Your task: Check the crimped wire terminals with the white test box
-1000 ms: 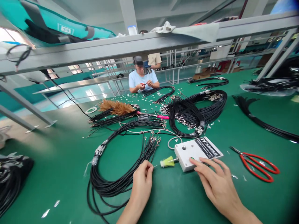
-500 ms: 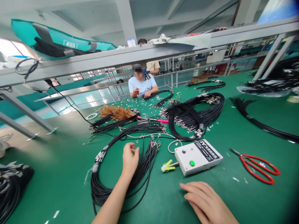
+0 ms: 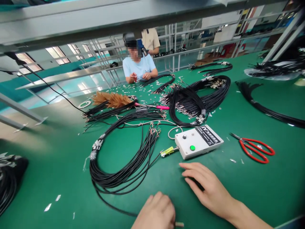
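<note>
My left hand [image 3: 156,211] is closed at the bottom edge, with a black cable [image 3: 120,212] running into it from the left. A short light-coloured end pokes out on its other side. My right hand [image 3: 207,187] lies open over the table, fingers apart, just below a white control box [image 3: 199,141] with a green button. A yellow-green clip [image 3: 168,152] projects from the box's left side, with another black cable's end at its tip. The curved black cable bundle [image 3: 114,178] lies left of the box, its stripped wire ends fanned out.
Red-handled scissors [image 3: 257,149] lie right of the box. Behind are more cable bundles [image 3: 207,98], a brown feathery duster [image 3: 113,99] and scattered scraps. A person [image 3: 140,66] works across the green table [image 3: 59,152]. An overhead shelf [image 3: 95,22] spans the top.
My left hand has moved from the bundle down to the bottom edge, now with a cable. A cable end now meets the clip, whose jaws look closed. The view has tilted downward.
</note>
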### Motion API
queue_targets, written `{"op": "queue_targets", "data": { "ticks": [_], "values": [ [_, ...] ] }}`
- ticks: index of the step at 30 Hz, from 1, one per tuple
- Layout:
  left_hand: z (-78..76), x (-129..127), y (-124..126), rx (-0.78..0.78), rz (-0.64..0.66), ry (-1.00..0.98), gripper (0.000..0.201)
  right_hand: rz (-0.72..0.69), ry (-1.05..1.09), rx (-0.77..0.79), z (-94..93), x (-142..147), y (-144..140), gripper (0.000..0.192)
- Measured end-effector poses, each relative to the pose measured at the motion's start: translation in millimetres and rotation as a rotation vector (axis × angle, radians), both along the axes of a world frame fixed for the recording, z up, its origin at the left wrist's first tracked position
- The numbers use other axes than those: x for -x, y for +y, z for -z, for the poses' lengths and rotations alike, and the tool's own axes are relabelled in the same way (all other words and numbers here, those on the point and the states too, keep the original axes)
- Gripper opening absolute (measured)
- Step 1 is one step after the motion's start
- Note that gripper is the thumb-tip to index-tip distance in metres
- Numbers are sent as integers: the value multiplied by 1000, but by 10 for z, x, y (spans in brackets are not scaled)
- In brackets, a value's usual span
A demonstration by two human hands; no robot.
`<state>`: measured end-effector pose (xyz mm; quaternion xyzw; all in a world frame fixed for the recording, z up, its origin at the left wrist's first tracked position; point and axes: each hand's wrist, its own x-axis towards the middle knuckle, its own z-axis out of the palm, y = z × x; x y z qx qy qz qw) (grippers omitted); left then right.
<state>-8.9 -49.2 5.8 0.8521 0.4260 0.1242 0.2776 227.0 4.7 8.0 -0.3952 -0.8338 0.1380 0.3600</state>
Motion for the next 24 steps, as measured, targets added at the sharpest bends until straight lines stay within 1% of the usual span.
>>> {"op": "queue_targets", "data": {
  "ticks": [1, 2, 4, 5, 6, 7, 9, 11, 13, 15, 17, 18, 19, 21, 22, 24],
  "values": [
    [-128, -21, 117, 120, -61, -99, 12, -8, 29, 40, -49, 31, 12, 18],
    [-264, -46, 243, 211, -151, -240, 13, -15, 66, 88, -106, 72, 32, 17],
    [-486, -101, 475, 280, -329, -490, 10, -5, 155, 202, -225, 183, 97, 15],
    [-548, -129, 567, 287, -391, -588, 9, 9, 209, 266, -277, 249, 139, 14],
    [-571, -155, 639, 291, -436, -659, 8, 24, 268, 325, -317, 317, 184, 14],
    [-560, -176, 691, 310, -466, -711, 9, 37, 327, 371, -343, 385, 227, 15],
    [-468, -201, 743, 384, -519, -772, 15, 55, 420, 407, -341, 504, 292, 18],
    [-353, -203, 742, 446, -549, -803, 22, 67, 461, 380, -280, 587, 307, 20],
    [-276, -187, 717, 455, -568, -821, 24, 56, 435, 310, -189, 626, 272, 21],
    [-255, -165, 690, 417, -594, -828, 23, 14, 350, 188, -106, 630, 214, 25],
    [-272, -146, 671, 338, -616, -805, 19, -7, 270, 63, -55, 616, 170, 35],
    [-284, -138, 663, 289, -619, -783, 17, 3, 252, 27, -42, 608, 159, 41],
    [-296, -133, 656, 244, -614, -759, 16, 14, 243, 15, -37, 602, 157, 47],
    [-307, -129, 644, 189, -593, -718, 16, 13, 237, 27, -41, 590, 169, 53],
    [-307, -128, 639, 172, -588, -704, 17, -2, 226, 18, -47, 585, 179, 53],
    [-306, -128, 633, 140, -599, -682, 18, -35, 173, -56, -60, 577, 193, 50]
  ]
}}
